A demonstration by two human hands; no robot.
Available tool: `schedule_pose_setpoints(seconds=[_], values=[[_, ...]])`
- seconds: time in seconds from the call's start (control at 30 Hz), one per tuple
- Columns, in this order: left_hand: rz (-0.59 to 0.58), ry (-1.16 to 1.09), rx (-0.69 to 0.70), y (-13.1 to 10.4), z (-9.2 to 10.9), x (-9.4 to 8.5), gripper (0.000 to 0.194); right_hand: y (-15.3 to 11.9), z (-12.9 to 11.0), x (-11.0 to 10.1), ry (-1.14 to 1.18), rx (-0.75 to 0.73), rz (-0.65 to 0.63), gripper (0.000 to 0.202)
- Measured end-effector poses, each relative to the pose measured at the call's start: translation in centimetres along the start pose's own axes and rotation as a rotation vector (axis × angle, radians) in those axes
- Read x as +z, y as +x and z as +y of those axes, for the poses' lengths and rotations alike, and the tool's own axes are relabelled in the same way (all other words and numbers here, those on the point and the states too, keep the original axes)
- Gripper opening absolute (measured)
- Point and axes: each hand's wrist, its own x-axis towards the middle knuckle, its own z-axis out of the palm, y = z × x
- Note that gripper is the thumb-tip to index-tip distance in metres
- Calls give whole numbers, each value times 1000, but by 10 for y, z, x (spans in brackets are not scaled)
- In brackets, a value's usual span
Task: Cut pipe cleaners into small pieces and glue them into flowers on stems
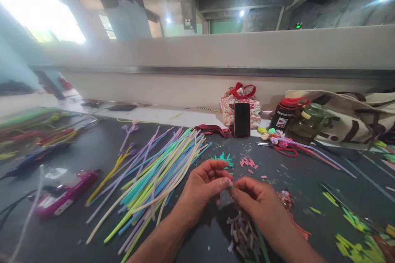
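My left hand (206, 183) pinches a small pink fuzzy piece (228, 181) between thumb and fingers. Close against it, my right hand (253, 195) has its thumb and forefinger closed on the end of a green pipe cleaner (261, 242), which seems to run down under the palm. Below the hands lies a heap of short dull purple and tan pipe cleaner pieces (242, 234). Just beyond the fingers are cut teal pieces (226, 158) and cut pink pieces (247, 163). A large bundle of long coloured pipe cleaners (154, 176) is spread left of my left hand.
A purple glue gun (66, 193) with a cord lies at left. Red-handled scissors (285, 151) rest near finished flowers (274, 135). A phone (242, 120) leans on a patterned bag (226, 104). Bottles (282, 115) stand behind; yellow-green pieces (354, 248) lie at right.
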Motion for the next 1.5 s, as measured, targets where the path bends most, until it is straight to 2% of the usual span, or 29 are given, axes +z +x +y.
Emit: schedule_pose_setpoints(seconds=[0.2,0.47,0.8,0.93,1.1,1.5], values=[[28,-48,-20,3,-3,1,34,-4,-3,3,-164,-88,98,14],[66,23,3,2,-2,3,32,-6,-2,3,-237,-90,118,15],[83,21,20,4,-7,3,32,0,4,0,-258,-99,98,25],[89,2,18,3,-6,3,32,-1,3,1,-216,-73,154,29],[63,-75,-8,3,-5,3,32,-3,1,2,-115,-165,178,17],[42,-67,5,2,-5,5,32,-2,2,0,-219,-232,198,4]])
